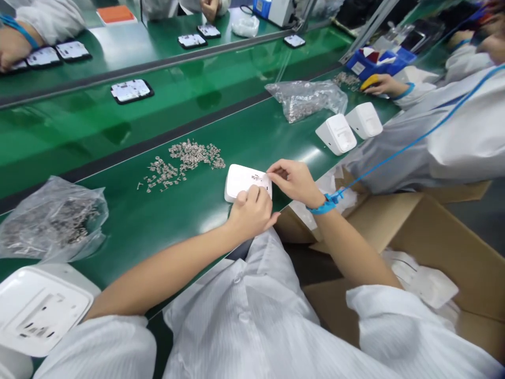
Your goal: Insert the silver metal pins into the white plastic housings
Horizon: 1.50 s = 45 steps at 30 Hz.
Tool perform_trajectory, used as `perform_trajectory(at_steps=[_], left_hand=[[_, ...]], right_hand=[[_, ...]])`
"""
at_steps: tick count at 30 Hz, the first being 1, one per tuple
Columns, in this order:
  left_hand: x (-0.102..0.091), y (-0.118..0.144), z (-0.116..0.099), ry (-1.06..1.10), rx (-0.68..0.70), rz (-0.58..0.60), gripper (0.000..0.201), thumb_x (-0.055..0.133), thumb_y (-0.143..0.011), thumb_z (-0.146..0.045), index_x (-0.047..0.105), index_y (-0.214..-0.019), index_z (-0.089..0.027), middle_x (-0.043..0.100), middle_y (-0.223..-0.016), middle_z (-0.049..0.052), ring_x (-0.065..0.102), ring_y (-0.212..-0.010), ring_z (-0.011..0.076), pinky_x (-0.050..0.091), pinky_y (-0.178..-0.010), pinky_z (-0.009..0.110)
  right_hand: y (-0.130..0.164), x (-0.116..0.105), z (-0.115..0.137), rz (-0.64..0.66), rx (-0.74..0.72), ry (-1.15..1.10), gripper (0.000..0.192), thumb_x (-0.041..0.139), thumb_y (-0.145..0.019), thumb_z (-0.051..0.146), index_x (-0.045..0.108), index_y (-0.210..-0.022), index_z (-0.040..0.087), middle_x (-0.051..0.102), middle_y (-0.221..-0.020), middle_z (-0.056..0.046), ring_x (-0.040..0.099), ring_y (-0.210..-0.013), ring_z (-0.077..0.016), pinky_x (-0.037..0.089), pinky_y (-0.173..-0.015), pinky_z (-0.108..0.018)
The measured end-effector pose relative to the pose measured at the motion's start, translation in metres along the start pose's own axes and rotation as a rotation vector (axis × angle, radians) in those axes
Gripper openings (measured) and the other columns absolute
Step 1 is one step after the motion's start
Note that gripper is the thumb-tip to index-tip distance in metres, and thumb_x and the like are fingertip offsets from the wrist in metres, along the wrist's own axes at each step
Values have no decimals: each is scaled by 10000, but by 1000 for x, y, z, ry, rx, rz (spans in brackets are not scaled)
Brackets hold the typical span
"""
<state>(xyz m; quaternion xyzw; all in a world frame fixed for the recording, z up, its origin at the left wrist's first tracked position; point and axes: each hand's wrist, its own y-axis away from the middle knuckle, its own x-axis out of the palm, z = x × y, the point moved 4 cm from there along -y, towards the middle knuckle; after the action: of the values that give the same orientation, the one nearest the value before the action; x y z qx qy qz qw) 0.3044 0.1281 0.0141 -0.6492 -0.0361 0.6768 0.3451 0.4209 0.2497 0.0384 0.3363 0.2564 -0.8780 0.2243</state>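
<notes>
A white plastic housing (239, 180) lies flat on the green bench near its front edge. My left hand (252, 210) rests on the housing's near edge and holds it down with curled fingers. My right hand (294, 179) pinches something small at the housing's right end, over a small metal part set in its top; the pinched piece is too small to make out. A blue strap (325, 204) circles my right wrist. A loose scatter of small metal parts (185, 160) lies just left of the housing.
A clear bag of metal parts (51, 218) and a white housing (39, 310) sit at the left. Another bag (305, 99) and two white housings (349, 129) lie to the right, by a co-worker's arm (434, 131). An open cardboard box (434, 247) stands at my right.
</notes>
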Motion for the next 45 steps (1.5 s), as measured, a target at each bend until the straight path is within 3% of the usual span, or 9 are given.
perform_trajectory(at_steps=[6,12,21,28,31,35,37,40,45], left_hand=[[-1,-3,0,-34,-29,42,493,446,-1036,-452,694,-1122,-35,677,-1106,196,552,-971,299,258,-764,435],[-1,-3,0,-20,-23,73,516,426,-1052,-442,680,-1214,-24,681,-1251,244,588,-1021,327,260,-773,429],[0,-3,1,-23,-15,60,474,425,-1060,-420,699,-1148,-43,690,-1234,235,598,-959,303,252,-753,422],[0,-7,6,72,-21,98,492,450,-1053,-507,721,-1078,-97,707,-1194,219,605,-931,308,254,-755,422],[2,-6,8,118,-69,135,463,468,-1048,-502,709,-1156,-122,680,-1300,233,622,-976,324,250,-771,422],[2,-5,5,57,-61,115,468,452,-1058,-500,687,-1199,-120,623,-1418,259,641,-1055,338,256,-809,432],[2,-5,3,8,-48,92,488,434,-1063,-518,680,-1195,-118,615,-1428,269,645,-1076,341,259,-819,435],[2,-6,3,-20,-44,86,501,425,-1065,-533,670,-1206,-119,607,-1440,271,646,-1078,346,261,-817,436],[4,-7,5,41,-72,163,501,426,-1060,-553,657,-1263,-157,606,-1463,227,641,-1088,353,276,-798,443]], right_hand=[[7,13,5,-150,-30,36,87,684,-849,206,739,-782,197,688,-865,-61,607,-749,-186,453,-643,-329],[-2,21,-1,-93,95,-50,91,725,-790,186,690,-706,199,624,-784,-25,525,-666,-155,434,-632,-328],[-9,22,-6,-29,213,-191,141,767,-750,261,658,-687,197,619,-781,-15,550,-675,-146,427,-621,-313],[-17,26,-37,104,411,-311,433,922,-589,428,557,-630,199,554,-592,28,459,-568,-113,335,-520,-279],[-11,24,-34,99,334,-347,366,890,-659,428,624,-749,195,551,-638,31,451,-574,-109,349,-511,-270],[14,18,-18,-167,83,-212,126,709,-871,338,724,-893,215,637,-921,-45,547,-701,-142,495,-651,-327],[26,20,-11,-243,-34,-133,126,650,-917,289,764,-934,237,657,-1020,-78,611,-826,-188,538,-746,-381],[33,26,-10,-261,-137,-101,189,611,-954,251,791,-1011,264,679,-1059,-91,626,-887,-211,556,-799,-418],[33,28,-17,-235,-129,-92,210,605,-973,268,799,-1044,300,696,-1101,-83,631,-918,-217,566,-826,-441]])
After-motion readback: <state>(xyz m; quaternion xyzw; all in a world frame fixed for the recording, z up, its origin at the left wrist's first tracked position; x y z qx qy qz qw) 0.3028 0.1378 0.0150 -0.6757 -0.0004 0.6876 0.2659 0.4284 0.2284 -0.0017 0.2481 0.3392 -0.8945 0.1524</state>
